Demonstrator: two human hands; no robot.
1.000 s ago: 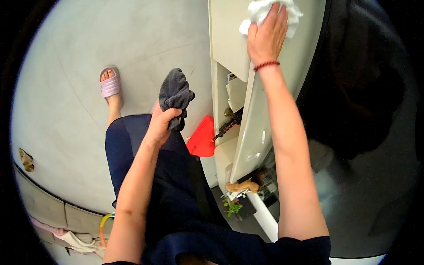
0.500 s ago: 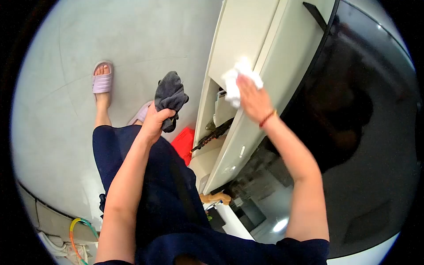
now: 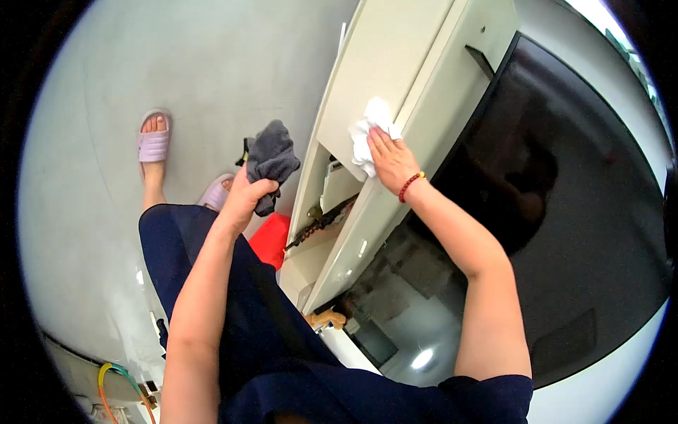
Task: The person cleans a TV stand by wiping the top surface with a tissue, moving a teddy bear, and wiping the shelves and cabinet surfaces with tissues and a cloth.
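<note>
A bunched dark grey cloth point(image 3: 273, 154) is gripped in my left hand point(image 3: 245, 200), held out over the floor in front of the cabinet. My right hand point(image 3: 395, 164) presses a crumpled white cloth point(image 3: 361, 145) against the front of the pale TV cabinet point(image 3: 385, 67), near its top edge. The fingers lie fairly straight over this cloth, which spreads out beyond their tips. Just below it, an open compartment point(image 3: 330, 212) holds a dark, long object and some white items that I cannot make out fully.
A large black television point(image 3: 586, 212) stands on the cabinet top, close to my right forearm. Beside the cabinet's base is a red object point(image 3: 270, 240). My feet are in lilac slippers point(image 3: 154, 145) on the grey floor point(image 3: 212, 63). A colourful hoop point(image 3: 106, 385) shows at lower left.
My right hand and the white cloth have moved slightly left and down across the cabinet front. The view has shifted a little; my left hand still holds the grey cloth.
</note>
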